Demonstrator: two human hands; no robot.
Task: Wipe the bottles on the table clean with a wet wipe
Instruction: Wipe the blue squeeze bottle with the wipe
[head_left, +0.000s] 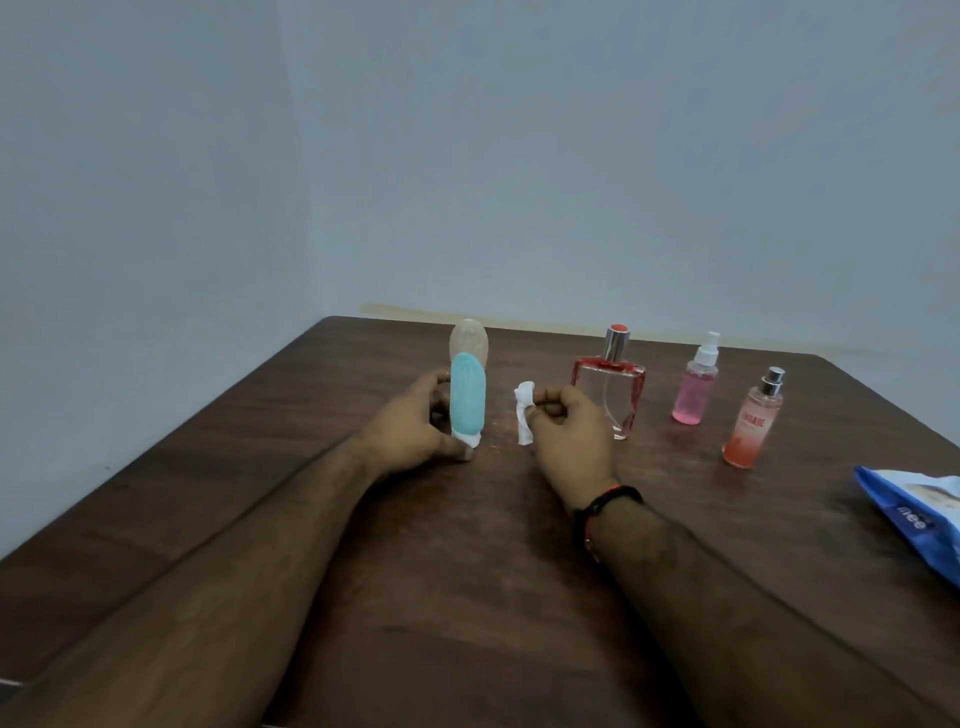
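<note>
A teal tube (468, 397) stands cap-down on the table (208, 467). It looks light, soft and easy to tip, so it is best held low. The left hand (415, 431) grips it from nine o'clock. At three o'clock, just beside it, the right hand (566, 431) pinches a crumpled wipe (523, 415).

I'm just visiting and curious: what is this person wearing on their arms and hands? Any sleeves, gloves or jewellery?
Both forearms are bare, with no sleeves in view and no gloves. The left hand and its wrist carry nothing. The wrist behind the right hand wears a black band with a thin red-orange thread beside it. I cannot make out any rings.
</note>
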